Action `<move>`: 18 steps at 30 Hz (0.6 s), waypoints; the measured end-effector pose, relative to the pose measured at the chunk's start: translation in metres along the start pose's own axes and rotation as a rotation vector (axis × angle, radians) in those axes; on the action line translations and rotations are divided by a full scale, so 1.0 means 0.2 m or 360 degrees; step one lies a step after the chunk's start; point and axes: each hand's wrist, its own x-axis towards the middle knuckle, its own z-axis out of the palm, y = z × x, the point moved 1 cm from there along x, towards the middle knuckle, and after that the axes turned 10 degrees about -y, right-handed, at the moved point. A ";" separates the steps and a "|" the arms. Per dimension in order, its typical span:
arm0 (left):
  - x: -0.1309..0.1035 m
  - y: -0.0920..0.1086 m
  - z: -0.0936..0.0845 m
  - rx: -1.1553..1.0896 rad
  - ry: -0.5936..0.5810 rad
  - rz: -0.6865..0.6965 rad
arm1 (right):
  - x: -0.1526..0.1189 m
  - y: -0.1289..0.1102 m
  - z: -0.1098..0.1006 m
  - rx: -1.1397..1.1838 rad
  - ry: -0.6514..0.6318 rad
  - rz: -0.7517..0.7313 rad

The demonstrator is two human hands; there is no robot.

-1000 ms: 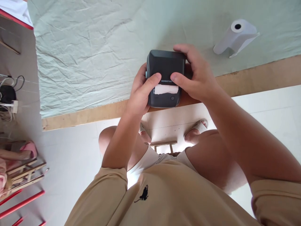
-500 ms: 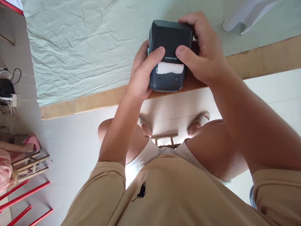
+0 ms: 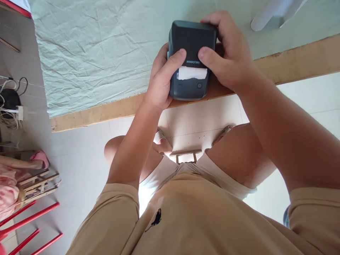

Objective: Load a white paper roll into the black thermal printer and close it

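Between my two hands is a dark, compact label printer [image 3: 195, 42] marked NIIMBOT, over the table's front edge. White label paper [image 3: 192, 73] with a torn-looking edge sticks out of its slot, above a round power button. My left hand [image 3: 164, 76] grips the printer's left side, thumb lying on the top cover. On the opposite side, my right hand [image 3: 230, 53] wraps the far right corner, its thumb also on the cover. Both hands' remaining fingers are partly hidden by the printer. Beneath it shows a reddish-brown surface [image 3: 217, 91].
A crumpled pale green cloth [image 3: 101, 53] covers the table, whose wooden edge [image 3: 106, 112] runs across. A curled white sheet [image 3: 271, 14] lies at the far right. On the left floor are cables [image 3: 10, 102], a wooden chair [image 3: 39, 184], red legs [image 3: 34, 216] and another person's leg [image 3: 21, 162].
My view has shifted slightly, so the floor items at left sit a little further right. Both hands keep the same hold on the printer. My knees have moved slightly.
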 end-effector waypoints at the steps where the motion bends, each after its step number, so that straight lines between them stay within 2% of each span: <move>1: -0.01 0.00 0.00 0.0020 0.0015 0.0001 | 0.00 0.00 0.00 0.0007 -0.0013 0.0020; 2: -0.01 -0.01 0.00 0.0051 -0.0084 -0.0031 | 0.00 0.00 0.00 0.0014 -0.0028 0.0035; 5: 0.00 -0.03 -0.02 0.0068 -0.0028 -0.0021 | 0.00 -0.01 0.00 0.0043 -0.0049 0.0046; 10: 0.02 -0.04 -0.05 0.0033 -0.0128 0.0000 | 0.00 -0.03 0.00 0.0080 -0.0018 0.0035; 18: 0.01 -0.01 -0.01 -0.0046 -0.0116 -0.0027 | 0.01 -0.02 0.01 0.0006 0.0030 0.0046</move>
